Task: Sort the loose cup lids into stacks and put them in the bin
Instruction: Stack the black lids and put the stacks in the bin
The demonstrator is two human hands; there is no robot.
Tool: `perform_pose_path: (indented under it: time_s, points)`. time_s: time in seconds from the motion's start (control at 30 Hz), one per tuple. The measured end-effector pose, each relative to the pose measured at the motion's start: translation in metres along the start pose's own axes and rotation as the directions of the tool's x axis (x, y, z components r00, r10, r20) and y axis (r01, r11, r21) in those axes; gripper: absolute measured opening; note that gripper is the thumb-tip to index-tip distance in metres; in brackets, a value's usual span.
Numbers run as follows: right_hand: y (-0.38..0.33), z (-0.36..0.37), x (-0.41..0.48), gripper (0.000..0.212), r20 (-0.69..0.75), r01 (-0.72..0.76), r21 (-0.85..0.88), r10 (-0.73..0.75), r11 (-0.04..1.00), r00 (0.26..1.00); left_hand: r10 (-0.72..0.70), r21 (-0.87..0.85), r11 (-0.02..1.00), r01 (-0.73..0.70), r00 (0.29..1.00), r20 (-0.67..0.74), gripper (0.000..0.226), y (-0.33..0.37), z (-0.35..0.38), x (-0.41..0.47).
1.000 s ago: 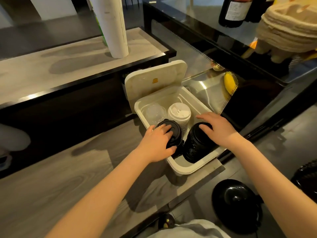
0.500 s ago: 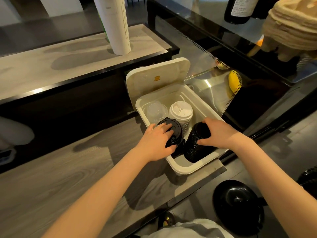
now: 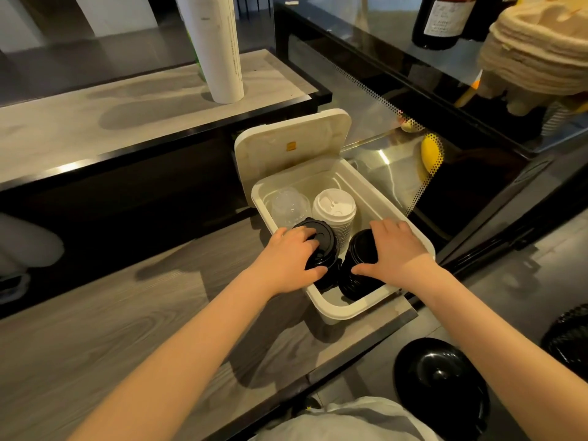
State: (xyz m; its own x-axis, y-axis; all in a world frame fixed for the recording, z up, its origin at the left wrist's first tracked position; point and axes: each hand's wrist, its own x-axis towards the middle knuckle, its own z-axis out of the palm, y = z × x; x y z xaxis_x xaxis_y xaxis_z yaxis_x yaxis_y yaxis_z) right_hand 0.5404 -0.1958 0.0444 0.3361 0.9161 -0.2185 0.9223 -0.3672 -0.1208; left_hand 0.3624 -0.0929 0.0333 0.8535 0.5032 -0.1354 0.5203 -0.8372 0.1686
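A white bin [image 3: 346,310] sits at the counter's right edge with its lid [image 3: 286,148] tipped up behind it. Inside stand a clear lid stack [image 3: 289,206] and a white lid stack [image 3: 334,208] at the back. Two black lid stacks fill the front. My left hand [image 3: 286,262] grips the left black stack [image 3: 321,240] from above. My right hand [image 3: 397,253] wraps over the right black stack [image 3: 359,259], which leans on its side. Both hands cover much of the black lids.
A tall white roll [image 3: 219,49] stands on the raised shelf behind. A glass display case [image 3: 413,100] flanks the bin on the right, with a bottle [image 3: 442,20] and stacked pulp trays [image 3: 537,52] on top. A black stool [image 3: 442,383] stands below the grey wood counter [image 3: 95,329].
My right hand has slid from the far end of the right black stack to a fuller hold over its top. My left hand stays on the left black stack.
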Motion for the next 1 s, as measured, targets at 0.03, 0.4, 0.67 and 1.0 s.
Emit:
perform_pose_path:
  time_s: [0.03, 0.4, 0.67, 1.0]
  points:
    - [0.001, -0.002, -0.001, 0.095, 0.009, -0.004, 0.009, 0.004, 1.000, 1.000, 0.005, -0.023, 1.000, -0.006, 1.000, -0.011, 0.059, -0.001, -0.001, 0.000]
    - [-0.023, -0.057, 0.036, 0.060, -0.254, 0.070, 0.063, -0.052, 0.996, 0.966, -0.074, -0.063, 0.996, 0.056, 0.943, -0.324, 0.048, -0.029, -0.064, 0.009]
    - [-0.054, -0.109, 0.116, 0.068, -0.412, 0.214, 0.016, -0.188, 0.977, 0.892, -0.316, 0.002, 0.939, 0.343, 0.867, -0.385, 0.052, -0.074, -0.129, 0.023]
    - [-0.064, -0.161, 0.168, 0.062, 0.138, 0.230, 0.033, -0.232, 0.973, 0.963, -0.560, -0.394, 0.747, 0.536, 0.826, 0.062, 0.054, -0.090, -0.156, 0.058]
